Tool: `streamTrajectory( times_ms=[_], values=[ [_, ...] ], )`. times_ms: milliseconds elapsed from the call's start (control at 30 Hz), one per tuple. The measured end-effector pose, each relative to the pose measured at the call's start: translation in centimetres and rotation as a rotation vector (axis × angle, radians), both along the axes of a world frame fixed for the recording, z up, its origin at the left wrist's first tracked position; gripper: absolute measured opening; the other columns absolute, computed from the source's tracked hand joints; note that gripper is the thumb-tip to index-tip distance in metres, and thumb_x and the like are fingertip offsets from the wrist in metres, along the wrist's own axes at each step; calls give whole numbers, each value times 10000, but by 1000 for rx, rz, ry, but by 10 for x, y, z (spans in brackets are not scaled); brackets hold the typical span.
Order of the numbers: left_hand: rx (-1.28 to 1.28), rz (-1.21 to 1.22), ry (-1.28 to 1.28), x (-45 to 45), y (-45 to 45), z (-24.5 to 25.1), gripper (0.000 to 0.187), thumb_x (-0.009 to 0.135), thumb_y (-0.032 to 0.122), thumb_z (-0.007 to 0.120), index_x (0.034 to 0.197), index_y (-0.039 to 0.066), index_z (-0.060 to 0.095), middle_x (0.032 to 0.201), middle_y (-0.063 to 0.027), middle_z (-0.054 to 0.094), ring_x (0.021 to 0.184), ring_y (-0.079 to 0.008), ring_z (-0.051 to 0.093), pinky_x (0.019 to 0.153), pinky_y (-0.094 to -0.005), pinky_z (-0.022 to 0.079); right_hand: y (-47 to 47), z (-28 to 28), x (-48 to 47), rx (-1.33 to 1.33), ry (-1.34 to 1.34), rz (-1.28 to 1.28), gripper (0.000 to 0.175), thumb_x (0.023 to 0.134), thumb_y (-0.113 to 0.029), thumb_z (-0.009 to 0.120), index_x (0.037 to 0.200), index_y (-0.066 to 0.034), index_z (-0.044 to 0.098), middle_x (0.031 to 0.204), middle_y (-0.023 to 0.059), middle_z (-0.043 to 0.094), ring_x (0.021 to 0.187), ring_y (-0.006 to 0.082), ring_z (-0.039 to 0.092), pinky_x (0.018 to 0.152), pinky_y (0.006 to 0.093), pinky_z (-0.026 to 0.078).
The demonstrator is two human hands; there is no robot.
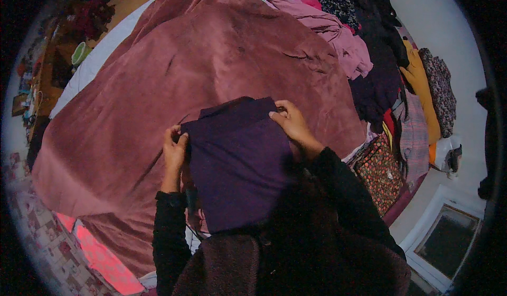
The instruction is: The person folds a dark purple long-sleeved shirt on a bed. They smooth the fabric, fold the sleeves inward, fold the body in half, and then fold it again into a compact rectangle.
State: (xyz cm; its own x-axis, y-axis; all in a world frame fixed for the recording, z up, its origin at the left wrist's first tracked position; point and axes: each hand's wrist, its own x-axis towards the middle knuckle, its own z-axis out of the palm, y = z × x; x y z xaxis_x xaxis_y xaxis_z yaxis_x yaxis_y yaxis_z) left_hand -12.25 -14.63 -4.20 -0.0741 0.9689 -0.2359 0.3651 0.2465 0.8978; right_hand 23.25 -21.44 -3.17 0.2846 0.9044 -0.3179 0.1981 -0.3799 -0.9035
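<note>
A dark purple cloth garment (237, 165) hangs between my two hands, its upper edge spread and its lower part falling toward my lap. My left hand (175, 149) pinches the upper left corner between thumb and fingers. At the upper right corner, the fingers and thumb of my right hand (293, 125) grip the same cloth. Behind the garment's top edge a second layer or fold shows. Beneath and beyond it spreads a dusty-pink plush blanket (206, 66), wrinkled in places.
Along the right lie a pink garment (332, 38), dark clothes (376, 62), a mustard garment (422, 94), a plaid cloth (414, 129) and a floral cloth (378, 173). A framed window (447, 236) is at lower right. Bright pink patterned fabric (103, 256) shows at lower left.
</note>
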Motion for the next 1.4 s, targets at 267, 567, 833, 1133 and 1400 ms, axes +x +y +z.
streamTrajectory(
  times_ms=[267, 567, 833, 1133, 1400],
  values=[
    [-16, -429, 342, 8, 31, 34, 513, 754, 212, 793, 1206, 35, 626, 1017, -126, 670, 952, -272, 631, 865, -352, 492, 19, -13, 2, 18, 28, 114, 545, 797, -147, 774, 1277, -16, 553, 1141, 119, 635, 1020, 223, 619, 894, 363, 497],
    [-220, -427, -44, 17, 20, 57, 292, 794, 75, 741, 1068, 9, 664, 886, -35, 684, 800, -127, 616, 739, -276, 499, 17, 41, 0, -78, 302, 143, 282, 823, -19, 706, 1102, 0, 671, 955, 33, 691, 853, 145, 648, 767, 304, 529],
    [310, -382, -172, 26, 8, 207, 184, 804, -26, 645, 983, 16, 641, 862, -22, 618, 808, -130, 578, 733, -270, 467, 0, 165, 27, 452, 226, 74, 318, 808, -6, 702, 1123, -9, 654, 993, 2, 681, 892, 108, 623, 815, 283, 515],
    [1112, -514, 570, 0, -64, 230, 370, 615, -17, 637, 977, 46, 591, 790, -143, 490, 721, -364, 492, 628, -438, 379, -72, 210, 33, 539, -150, 433, 430, 660, 56, 597, 1062, -76, 670, 1051, 89, 659, 1072, 247, 618, 960, 363, 466],
    [599, -903, 703, -24, -168, 112, 314, 612, 13, 649, 914, 72, 584, 880, -127, 530, 874, -337, 545, 709, -421, 428, -147, 105, 3, 175, -478, 848, 347, 712, -27, 659, 1048, -107, 636, 1020, 112, 641, 1028, 353, 577, 878, 453, 474]
  ],
)
